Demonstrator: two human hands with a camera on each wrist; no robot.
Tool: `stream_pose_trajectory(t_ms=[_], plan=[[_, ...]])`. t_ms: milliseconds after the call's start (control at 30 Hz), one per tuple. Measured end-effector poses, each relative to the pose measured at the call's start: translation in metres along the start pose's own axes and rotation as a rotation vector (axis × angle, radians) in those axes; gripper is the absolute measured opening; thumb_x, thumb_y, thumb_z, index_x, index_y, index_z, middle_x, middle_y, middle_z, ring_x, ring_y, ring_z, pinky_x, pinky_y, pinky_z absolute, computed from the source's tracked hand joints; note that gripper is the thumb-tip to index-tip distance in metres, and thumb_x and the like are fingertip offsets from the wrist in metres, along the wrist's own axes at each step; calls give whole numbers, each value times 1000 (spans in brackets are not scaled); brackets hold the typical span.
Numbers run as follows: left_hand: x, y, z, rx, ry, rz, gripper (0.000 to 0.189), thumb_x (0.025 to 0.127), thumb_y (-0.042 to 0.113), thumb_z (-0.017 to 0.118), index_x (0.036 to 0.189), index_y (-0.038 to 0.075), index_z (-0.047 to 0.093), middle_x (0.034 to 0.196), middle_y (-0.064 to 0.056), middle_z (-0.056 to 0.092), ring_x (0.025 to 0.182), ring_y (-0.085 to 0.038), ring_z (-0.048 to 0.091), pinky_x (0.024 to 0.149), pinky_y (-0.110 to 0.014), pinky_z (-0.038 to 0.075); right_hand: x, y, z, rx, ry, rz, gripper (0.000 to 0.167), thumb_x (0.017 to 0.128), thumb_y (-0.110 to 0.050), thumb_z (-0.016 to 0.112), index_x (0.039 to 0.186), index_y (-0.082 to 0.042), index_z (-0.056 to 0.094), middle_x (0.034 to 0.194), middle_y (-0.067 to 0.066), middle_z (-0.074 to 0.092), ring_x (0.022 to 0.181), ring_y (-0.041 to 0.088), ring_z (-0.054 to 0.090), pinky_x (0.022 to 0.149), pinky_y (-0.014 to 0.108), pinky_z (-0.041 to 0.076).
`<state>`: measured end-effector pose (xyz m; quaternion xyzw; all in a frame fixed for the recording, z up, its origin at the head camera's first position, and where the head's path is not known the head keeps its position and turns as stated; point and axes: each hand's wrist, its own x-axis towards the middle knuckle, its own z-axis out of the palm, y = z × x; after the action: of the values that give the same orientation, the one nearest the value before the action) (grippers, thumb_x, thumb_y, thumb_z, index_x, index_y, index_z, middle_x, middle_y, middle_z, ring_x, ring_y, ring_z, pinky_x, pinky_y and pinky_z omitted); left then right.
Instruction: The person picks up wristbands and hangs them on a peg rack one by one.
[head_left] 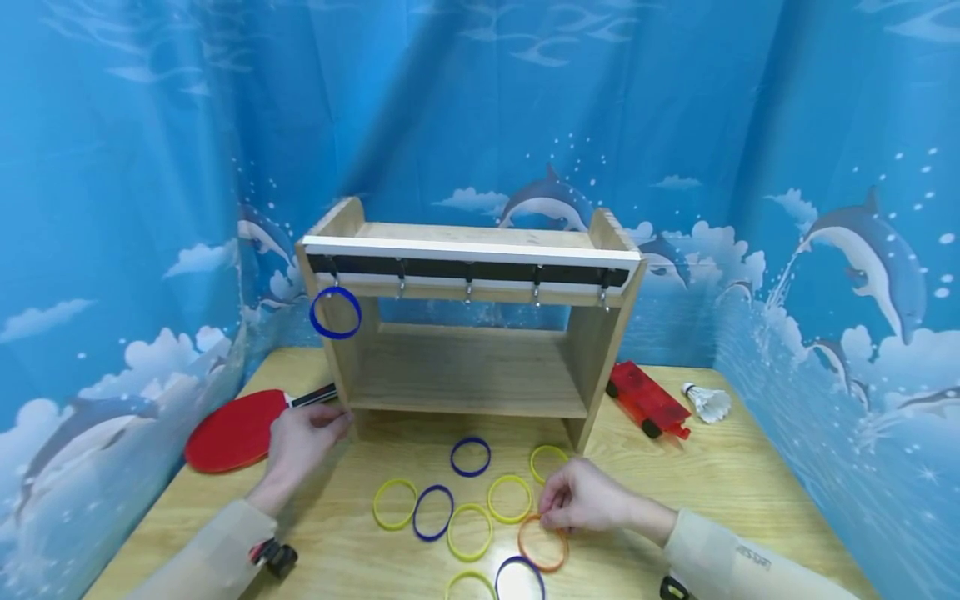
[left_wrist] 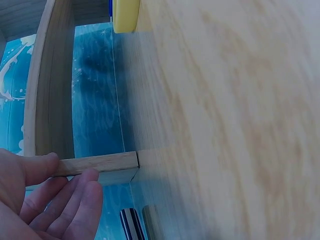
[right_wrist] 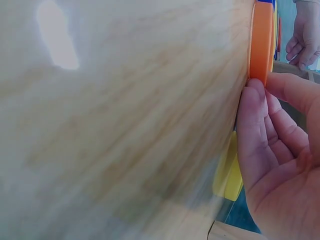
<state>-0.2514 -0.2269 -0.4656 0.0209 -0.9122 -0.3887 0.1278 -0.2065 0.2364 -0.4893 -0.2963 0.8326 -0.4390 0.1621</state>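
Observation:
At the lower left front corner of the wooden shelf rack (head_left: 468,371), my left hand (head_left: 300,442) grips the side panel's edge (left_wrist: 100,162), thumb on one face and fingers by the other. With thumb and fingertips my right hand (head_left: 592,498) pinches an orange ring (head_left: 547,569) at its far rim; the right wrist view has the same orange ring (right_wrist: 261,42) edge-on between the fingertips. A dark blue ring (head_left: 337,336) hangs from the leftmost hook of the rack's black strip (head_left: 435,267). The other hooks along it carry no rings.
Several yellow rings (head_left: 468,557) and dark blue rings (head_left: 469,474) lie flat on the table before the rack. A red table tennis paddle (head_left: 236,429) is at left. Right of the rack are a red toy car (head_left: 648,400) and a shuttlecock (head_left: 708,402). Dolphin-printed curtains (head_left: 480,108) surround the table.

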Motion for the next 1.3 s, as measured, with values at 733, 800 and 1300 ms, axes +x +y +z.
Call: stream_pose_trajectory(t_ms=[733, 800, 1300], plan=[[-1, -2, 2, -1, 7, -4, 23, 100, 27, 84, 108, 5, 88, 93, -12, 88, 74, -12, 76, 64, -27, 52, -3, -12, -5, 6, 19, 46, 7, 88, 2, 84, 84, -2, 80, 70, 14, 79, 54, 0, 64, 52, 20, 55], [0, -2, 2, -2, 3, -5, 24, 101, 27, 84, 109, 5, 88, 94, -12, 88, 75, -12, 76, 64, -27, 53, -3, -13, -6, 8, 19, 48, 6, 88, 2, 84, 85, -2, 81, 71, 14, 80, 55, 1, 65, 52, 21, 56], [1, -1, 2, -3, 12, -2, 23, 101, 25, 83, 109, 4, 88, 94, -13, 88, 78, -17, 78, 66, -27, 54, -2, -25, -20, -27, 50, -7, 7, 88, -1, 87, 84, -3, 81, 74, 10, 82, 60, -4, 67, 56, 21, 59]])
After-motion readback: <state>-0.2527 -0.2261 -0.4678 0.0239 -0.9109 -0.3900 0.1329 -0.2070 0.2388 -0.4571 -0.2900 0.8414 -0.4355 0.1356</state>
